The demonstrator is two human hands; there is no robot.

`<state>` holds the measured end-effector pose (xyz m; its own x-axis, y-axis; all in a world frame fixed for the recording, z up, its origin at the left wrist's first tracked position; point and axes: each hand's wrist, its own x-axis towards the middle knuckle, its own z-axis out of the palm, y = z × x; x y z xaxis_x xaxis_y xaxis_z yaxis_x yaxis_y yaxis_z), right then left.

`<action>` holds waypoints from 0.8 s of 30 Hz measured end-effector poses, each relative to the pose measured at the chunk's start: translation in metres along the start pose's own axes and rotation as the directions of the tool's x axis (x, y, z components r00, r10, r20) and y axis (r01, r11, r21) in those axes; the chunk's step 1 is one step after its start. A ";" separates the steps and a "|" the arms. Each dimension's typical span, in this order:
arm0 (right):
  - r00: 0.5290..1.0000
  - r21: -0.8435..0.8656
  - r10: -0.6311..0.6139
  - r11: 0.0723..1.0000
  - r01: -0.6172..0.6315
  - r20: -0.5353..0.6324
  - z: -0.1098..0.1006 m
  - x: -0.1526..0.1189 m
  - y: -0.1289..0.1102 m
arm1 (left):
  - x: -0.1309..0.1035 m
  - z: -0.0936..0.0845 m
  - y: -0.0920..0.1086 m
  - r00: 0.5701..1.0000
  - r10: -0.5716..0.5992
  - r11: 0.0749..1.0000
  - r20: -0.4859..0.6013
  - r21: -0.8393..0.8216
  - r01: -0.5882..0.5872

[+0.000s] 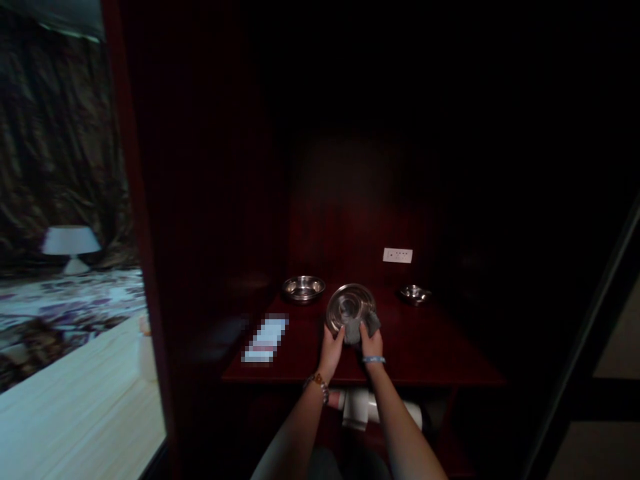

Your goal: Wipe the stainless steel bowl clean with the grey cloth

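Both hands hold a round steel bowl (345,308) tilted up above the dark red shelf (300,357), its inside facing me. My left hand (331,348) grips the lower left of the rim, thumb on the near side. A grey cloth (353,331) lies against the bowl's lower right. My right hand (372,340) is closed on that cloth and presses it to the rim. A wider steel bowl (304,289) rests on the shelf at back left. Toward the back right sits a smaller steel bowl (415,295).
A blurred-out white rectangle (265,339) lies on the shelf's left. On the back wall is a white socket plate (398,255). Below the shelf, a white cylindrical object (370,408) lies sideways. Beyond the left panel stand a lamp (73,248) and a pale wooden tabletop (80,400).
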<state>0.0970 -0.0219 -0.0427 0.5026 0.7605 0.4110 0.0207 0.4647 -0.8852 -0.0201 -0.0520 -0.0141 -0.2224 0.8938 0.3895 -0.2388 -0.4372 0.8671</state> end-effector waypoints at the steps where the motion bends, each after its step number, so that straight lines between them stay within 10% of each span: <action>1: 1.000 -0.001 0.000 1.000 0.000 0.002 0.000 -0.001 -0.001 | 0.000 -0.001 0.001 1.000 -0.008 1.000 -0.006 -0.010 0.008; 8: 0.993 -0.056 0.058 0.997 -0.053 0.105 0.001 -0.004 -0.011 | 0.001 -0.005 0.010 0.989 -0.089 0.993 -0.118 -0.093 0.078; 24: 0.996 0.001 0.079 0.997 -0.079 0.038 -0.004 0.003 -0.006 | -0.004 0.003 0.004 0.998 -0.059 0.998 0.018 0.013 0.059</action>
<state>0.1022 -0.0244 -0.0369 0.4693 0.8118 0.3475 -0.0204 0.4034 -0.9148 -0.0174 -0.0566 -0.0115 -0.1907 0.9198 0.3429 -0.2392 -0.3824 0.8925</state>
